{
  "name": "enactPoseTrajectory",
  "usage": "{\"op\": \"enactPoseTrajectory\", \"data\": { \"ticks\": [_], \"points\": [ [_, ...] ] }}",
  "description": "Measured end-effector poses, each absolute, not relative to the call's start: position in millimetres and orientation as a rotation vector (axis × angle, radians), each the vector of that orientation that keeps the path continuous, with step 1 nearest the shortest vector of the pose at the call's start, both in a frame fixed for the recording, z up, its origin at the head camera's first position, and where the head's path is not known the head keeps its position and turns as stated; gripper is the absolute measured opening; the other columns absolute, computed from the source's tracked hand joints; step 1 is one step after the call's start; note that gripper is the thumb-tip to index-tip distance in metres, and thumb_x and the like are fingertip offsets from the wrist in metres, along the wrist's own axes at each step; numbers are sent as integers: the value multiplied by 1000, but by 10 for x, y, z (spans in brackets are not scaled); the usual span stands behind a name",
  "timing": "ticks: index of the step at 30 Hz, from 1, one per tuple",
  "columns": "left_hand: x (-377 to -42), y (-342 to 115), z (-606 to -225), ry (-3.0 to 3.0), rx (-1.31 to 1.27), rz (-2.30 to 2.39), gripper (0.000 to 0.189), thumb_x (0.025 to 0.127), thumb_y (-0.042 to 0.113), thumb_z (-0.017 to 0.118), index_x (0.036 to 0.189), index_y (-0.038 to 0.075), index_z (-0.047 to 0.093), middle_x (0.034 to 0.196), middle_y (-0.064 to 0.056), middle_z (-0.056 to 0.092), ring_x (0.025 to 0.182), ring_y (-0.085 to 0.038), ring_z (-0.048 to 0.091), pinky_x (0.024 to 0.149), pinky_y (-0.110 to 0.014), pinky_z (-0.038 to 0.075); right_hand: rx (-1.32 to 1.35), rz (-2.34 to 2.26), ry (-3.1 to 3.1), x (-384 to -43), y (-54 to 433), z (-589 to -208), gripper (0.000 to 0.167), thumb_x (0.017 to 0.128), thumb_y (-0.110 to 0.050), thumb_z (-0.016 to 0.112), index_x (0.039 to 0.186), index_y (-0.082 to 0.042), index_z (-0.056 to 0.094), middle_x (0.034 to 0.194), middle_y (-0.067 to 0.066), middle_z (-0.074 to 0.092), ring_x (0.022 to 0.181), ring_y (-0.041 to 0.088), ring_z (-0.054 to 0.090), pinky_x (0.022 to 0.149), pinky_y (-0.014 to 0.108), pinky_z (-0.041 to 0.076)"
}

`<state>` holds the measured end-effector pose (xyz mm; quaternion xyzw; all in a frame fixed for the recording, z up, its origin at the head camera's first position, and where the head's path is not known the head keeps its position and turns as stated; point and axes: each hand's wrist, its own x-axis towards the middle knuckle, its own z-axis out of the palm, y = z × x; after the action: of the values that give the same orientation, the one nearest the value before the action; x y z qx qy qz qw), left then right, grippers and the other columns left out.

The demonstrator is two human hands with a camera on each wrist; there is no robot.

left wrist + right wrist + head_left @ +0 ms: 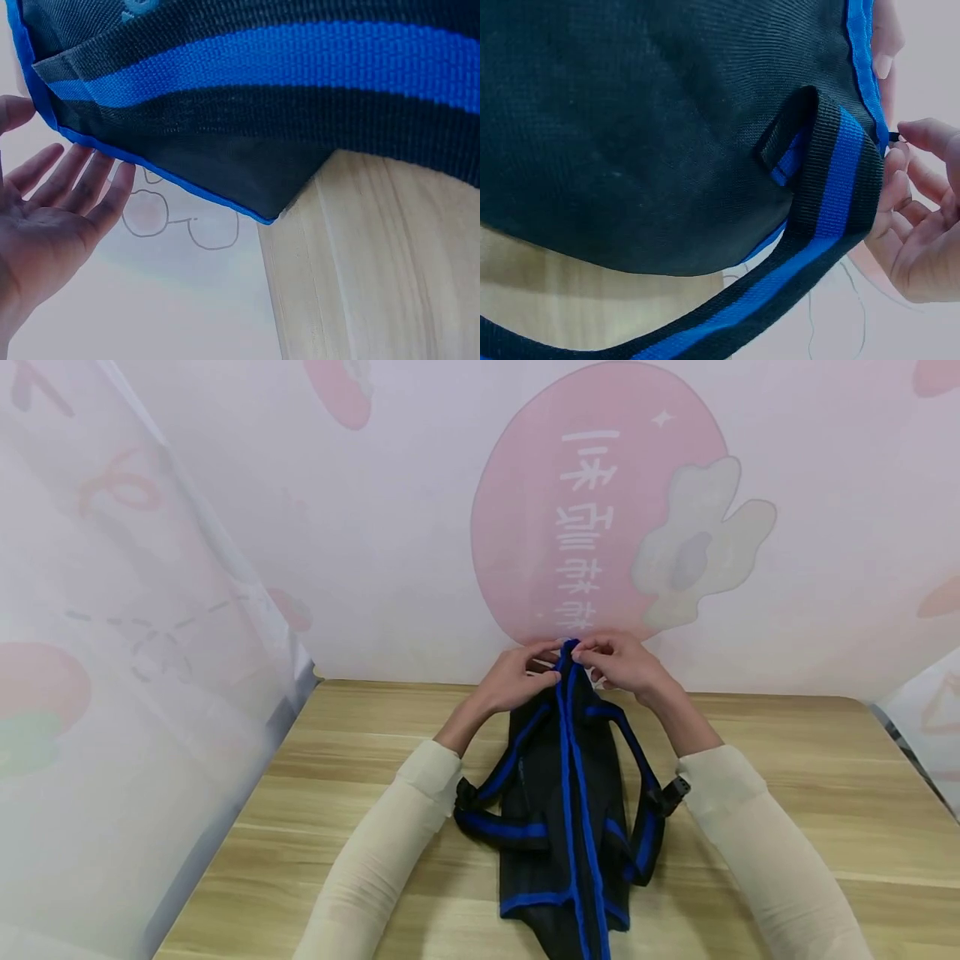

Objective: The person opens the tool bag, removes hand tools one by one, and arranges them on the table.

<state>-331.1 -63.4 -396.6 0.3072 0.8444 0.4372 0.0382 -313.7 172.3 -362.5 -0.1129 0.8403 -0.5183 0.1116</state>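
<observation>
Black bag [543,785] sits mid-table ahead of me, narrow top end toward the backdrop, lower end running to the bottom of the head view. My right hand [622,664] pinches a small black tab [894,136] at the top end, thumb against finger; looks like a zip pull, too small to be sure. My left hand [517,677] holds the same end, thumb one side of the corner, fingers long on the other. Step in hand, I'd judge: working the zip at its top. Next move probably calls for a steady left hold and a right-hand draw along the seam. Bag cloth is dark, fine-woven, soft, bulging a bit. Two narrow blue strips [567,777] run down its length. Straps [832,180] are ribbed webbing, black with a blue centre band, looping out both sides; hard black buckles [672,795] on them. Table [337,777]: pale wood grain. Backdrop [390,527]: whitish, creased, pink print. Sleeves [375,852]: cream.
</observation>
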Motion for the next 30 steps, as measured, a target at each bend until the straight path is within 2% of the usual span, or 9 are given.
{"op": "enactPoseTrajectory", "data": {
  "ticks": [6,13,17,25,30],
  "points": [
    [-3311,-643,-3991,2581,941,1364,58,105,22,66,160,8,51,146,-18,67,128,-34,71,110,-46,60,-331,-1554,2417,-3073,1742,-3679,38,111,-31,59,133,-1,67,110,8,59,87,24,62,68,28,53],
    [-3326,-654,-3997,2579,937,1370,60,105,23,65,160,9,50,147,-18,67,128,-34,71,109,-46,60,-379,-1595,2389,-2964,1752,-3732,34,110,-27,61,127,1,70,98,6,57,79,20,56,62,26,47],
    [-3333,-658,-3994,2565,951,1383,58,104,22,65,159,8,52,147,-18,66,128,-35,71,110,-45,60,-397,-1571,2424,-2903,1771,-3763,33,109,-27,64,126,-1,72,97,7,60,79,19,57,64,26,48],
    [-3338,-674,-3979,2578,971,1366,56,104,20,65,157,8,55,148,-19,66,127,-35,71,110,-46,60,-476,-1508,2459,-2821,1798,-3795,28,109,-27,64,125,-7,75,81,5,59,67,18,53,55,26,42],
    [-3346,-679,-3976,2575,979,1364,55,104,20,65,157,7,55,148,-19,66,128,-35,71,110,-46,59,-508,-1476,2469,-2775,1800,-3793,26,109,-25,63,123,-7,75,78,5,61,66,18,53,56,27,42]
  ]
}}
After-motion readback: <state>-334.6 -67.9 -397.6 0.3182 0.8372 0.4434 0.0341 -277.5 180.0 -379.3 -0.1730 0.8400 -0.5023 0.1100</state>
